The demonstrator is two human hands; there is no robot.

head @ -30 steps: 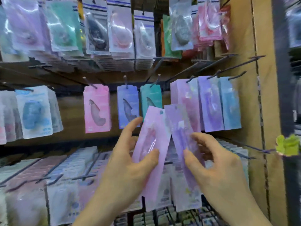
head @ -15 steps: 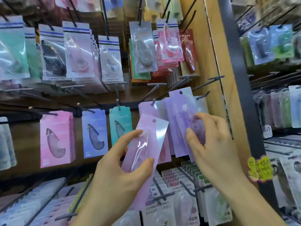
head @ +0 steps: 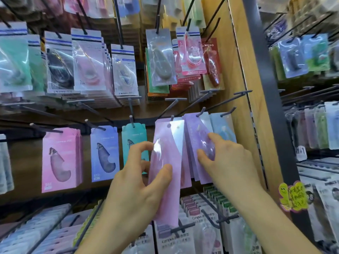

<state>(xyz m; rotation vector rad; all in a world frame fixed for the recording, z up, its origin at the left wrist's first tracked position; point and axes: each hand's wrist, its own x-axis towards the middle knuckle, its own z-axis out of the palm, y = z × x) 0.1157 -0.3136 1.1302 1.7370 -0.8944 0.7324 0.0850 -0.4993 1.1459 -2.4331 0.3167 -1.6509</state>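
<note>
Shop display wall (head: 236, 74) hung with rows of packets fills the view. Left hand (head: 139, 191) grips a pink packet (head: 167, 204) between thumb and curled fingers, its top just under a peg (head: 172, 117); right hand (head: 229, 162) pinches the neighbouring purple packet (head: 193, 136) with thumb and forefinger

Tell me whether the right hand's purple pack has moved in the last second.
Yes: the purple pack rose; its top, earlier well below the peg, now reaches it.
</note>
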